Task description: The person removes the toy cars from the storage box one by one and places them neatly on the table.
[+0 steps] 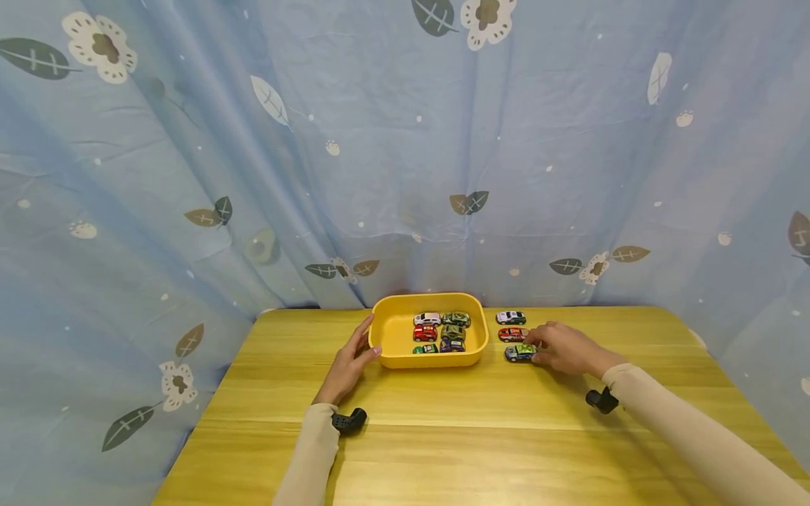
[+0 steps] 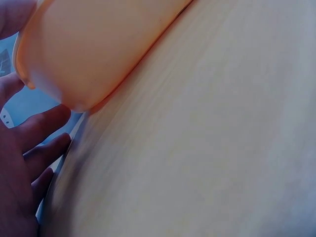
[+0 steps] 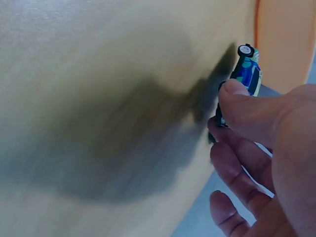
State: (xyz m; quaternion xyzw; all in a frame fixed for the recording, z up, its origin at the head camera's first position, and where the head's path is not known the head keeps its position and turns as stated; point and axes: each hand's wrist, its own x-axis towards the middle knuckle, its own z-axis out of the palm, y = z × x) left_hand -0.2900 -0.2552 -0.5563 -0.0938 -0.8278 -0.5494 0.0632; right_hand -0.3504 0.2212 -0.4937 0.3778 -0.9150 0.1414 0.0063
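Observation:
In the head view, my left hand (image 1: 344, 365) lies at the left end of the yellow bin (image 1: 387, 361), thumb at its front rim and relaxed fingers along its side. The left wrist view shows the fingers (image 2: 47, 123) spread beside the bin wall (image 2: 94, 49). My right hand (image 1: 566, 348) pinches a blue-and-green toy car (image 1: 519, 353) between thumb and fingers, right of the bin. In the right wrist view the thumb partly hides this car (image 3: 249, 74). Just behind it are a red toy car (image 1: 511, 334) and a white toy car (image 1: 510, 318).
Inside the bin, several toy cars stand in two columns toward the right, among them a red one (image 1: 425, 333) and a purple one (image 1: 452, 345). The wooden table (image 1: 443, 436) ends at a blue patterned curtain (image 1: 405, 176) behind the bin.

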